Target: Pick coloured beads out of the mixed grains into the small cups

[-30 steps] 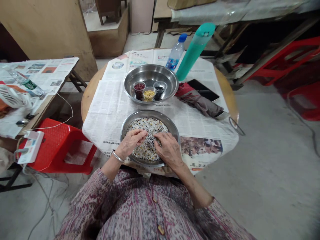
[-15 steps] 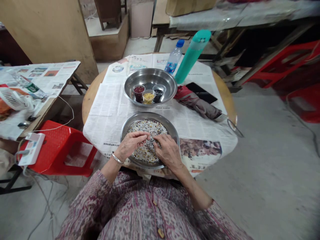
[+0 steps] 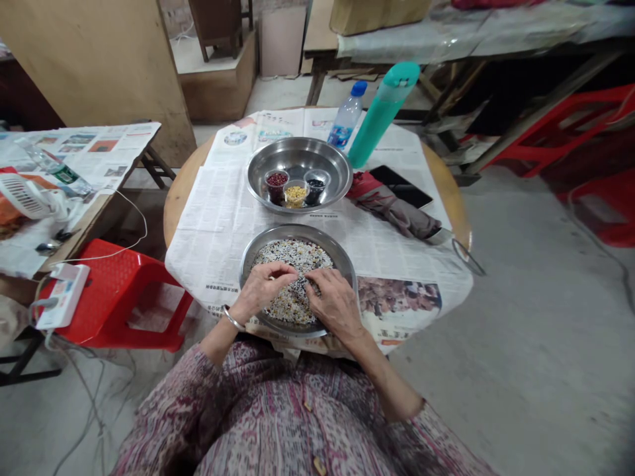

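Both hands are over a steel basin (image 3: 350, 264) that holds a mix of white grains (image 3: 292, 252) with dark, red and yellow beans. My left hand (image 3: 262, 287), with a silver bangle at its wrist, pinches thumb and fingers together above the mix; anything between them is too small to name. My right hand (image 3: 335, 301) bends over the right side, its fingertips curled together at the grains; what they hold is hidden. Farther back, a second steel basin (image 3: 262, 155) contains clear cups of red beans (image 3: 276, 185), yellow beans (image 3: 295, 195) and black beans (image 3: 314, 188).
Newspaper (image 3: 198, 225) covers the round table. Behind stand a plastic bottle (image 3: 347, 116) and a leaning teal bottle (image 3: 384, 112). A folded umbrella (image 3: 397, 208) and a dark phone or tablet (image 3: 401, 185) lie right. A red stool (image 3: 119, 291) bears a power strip (image 3: 63, 294) at left.
My left fingers have drawn closer together and pinch tighter above the grains. My right hand stays nearly in place with slightly shifted fingers. The basins have not moved.
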The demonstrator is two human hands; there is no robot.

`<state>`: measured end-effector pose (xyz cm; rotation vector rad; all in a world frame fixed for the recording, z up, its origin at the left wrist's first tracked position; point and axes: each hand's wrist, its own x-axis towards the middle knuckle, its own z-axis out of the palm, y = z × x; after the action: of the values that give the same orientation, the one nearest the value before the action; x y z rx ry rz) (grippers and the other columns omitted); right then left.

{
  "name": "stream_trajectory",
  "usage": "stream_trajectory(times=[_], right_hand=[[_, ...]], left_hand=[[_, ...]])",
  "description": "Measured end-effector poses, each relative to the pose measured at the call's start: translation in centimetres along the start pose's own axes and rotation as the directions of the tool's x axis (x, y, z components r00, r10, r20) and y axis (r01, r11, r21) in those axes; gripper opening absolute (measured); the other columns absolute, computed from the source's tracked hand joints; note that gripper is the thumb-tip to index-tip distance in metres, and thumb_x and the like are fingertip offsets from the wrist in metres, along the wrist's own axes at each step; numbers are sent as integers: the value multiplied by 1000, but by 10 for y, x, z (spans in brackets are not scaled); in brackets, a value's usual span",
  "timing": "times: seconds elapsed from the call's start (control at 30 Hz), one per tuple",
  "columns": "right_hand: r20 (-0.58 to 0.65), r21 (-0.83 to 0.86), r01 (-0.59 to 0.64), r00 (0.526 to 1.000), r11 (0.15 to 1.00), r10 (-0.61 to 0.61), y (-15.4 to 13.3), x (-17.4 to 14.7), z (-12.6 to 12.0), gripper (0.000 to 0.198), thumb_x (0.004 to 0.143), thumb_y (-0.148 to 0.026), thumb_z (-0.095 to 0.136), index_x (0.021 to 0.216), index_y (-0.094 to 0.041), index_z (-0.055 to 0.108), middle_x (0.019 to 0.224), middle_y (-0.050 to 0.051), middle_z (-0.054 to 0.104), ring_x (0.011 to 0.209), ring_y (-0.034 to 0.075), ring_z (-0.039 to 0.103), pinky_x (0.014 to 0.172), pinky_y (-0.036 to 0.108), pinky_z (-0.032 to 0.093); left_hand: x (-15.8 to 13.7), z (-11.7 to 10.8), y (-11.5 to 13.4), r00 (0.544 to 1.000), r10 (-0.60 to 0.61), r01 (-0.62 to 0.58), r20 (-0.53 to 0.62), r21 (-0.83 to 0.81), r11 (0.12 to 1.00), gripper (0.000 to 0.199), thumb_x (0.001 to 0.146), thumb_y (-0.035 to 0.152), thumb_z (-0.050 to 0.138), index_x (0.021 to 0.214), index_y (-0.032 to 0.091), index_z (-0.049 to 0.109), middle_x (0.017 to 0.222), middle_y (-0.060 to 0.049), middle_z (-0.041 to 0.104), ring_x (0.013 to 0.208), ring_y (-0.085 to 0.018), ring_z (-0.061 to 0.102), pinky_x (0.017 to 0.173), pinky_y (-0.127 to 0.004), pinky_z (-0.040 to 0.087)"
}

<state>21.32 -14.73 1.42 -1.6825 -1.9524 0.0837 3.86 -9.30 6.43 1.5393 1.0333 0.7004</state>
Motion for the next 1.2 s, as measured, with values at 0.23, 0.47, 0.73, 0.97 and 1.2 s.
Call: stream_trajectory(times=[0.23,0.47,0.73,0.97,1.2], right_hand=[[9,1,3,1000,1000,-3,1,-1,0,17,90,-19,52,101,-20,64,99,7,68,98,24,56,83,36,43],[8,0,0,1000,1000,0,0,-1,0,17,90,-19,51,101,-19,64,99,8,68,99,24,56,83,36,43],[0,32,-4,1000,999,4,0,0,0,18,89,-18,51,101,-19,64,99,8,69,99,24,56,84,37,44],[12,19,-5,1000,1000,4,0,0,0,17,89,-18,51,101,-19,64,99,8,69,100,24,57,85,36,44],[15,16,0,1000,1000,-1,-1,0,-1,16,90,-17,51,100,-19,64,97,8,69,99,24,57,85,36,44]], left_hand=[[-7,8,0,973,209,-224,97,605,764,10,89,16,62,85,20,69,89,-3,68,94,-19,62,98,-35,43],[-3,7,-1,979,197,-187,48,590,786,11,92,17,57,89,19,68,87,-4,68,84,-17,62,81,-28,47],[-1,8,-12,979,201,-188,32,524,831,10,90,18,58,87,18,68,82,-3,66,78,-15,60,77,-27,46],[6,3,-3,985,118,-77,-129,287,955,13,88,21,58,86,17,71,83,-3,70,76,-14,59,73,-25,45],[12,-5,-1,979,-188,145,-75,-385,911,17,77,27,70,88,14,69,74,0,64,66,-8,54,61,-21,41]])
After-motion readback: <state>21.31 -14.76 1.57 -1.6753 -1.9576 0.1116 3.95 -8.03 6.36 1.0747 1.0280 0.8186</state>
